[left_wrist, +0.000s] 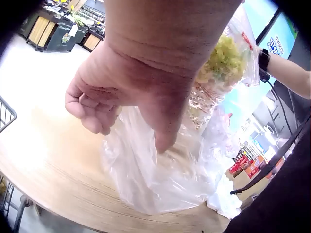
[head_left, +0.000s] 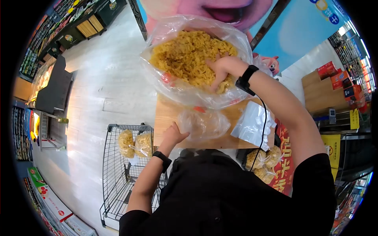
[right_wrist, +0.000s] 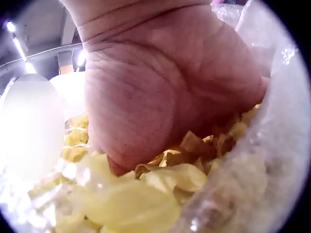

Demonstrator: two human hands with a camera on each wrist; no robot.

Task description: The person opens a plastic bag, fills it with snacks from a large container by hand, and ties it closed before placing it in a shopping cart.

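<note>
Nearest me, L side: wire cart (head_left: 118, 185) w/ two filled packs (head_left: 126, 142) in it. My left hand (head_left: 173, 135) sits on the wooden table (head_left: 167, 114) at the edge of a small clear bag (head_left: 202, 124). Fingers curled, thumb on the plastic; can't tell if it's actually pinched. Stack of empty bags (head_left: 252, 124) just to the R. Farther out, my right hand (head_left: 220, 70) is dug into the yellow snack pieces (head_left: 185, 55) inside the big clear bag (head_left: 173, 88). Fingers are buried, so can't tell the grip.

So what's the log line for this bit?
right hand: dug into yellow snacks | left hand: holds small clear bag on wooden table
</note>
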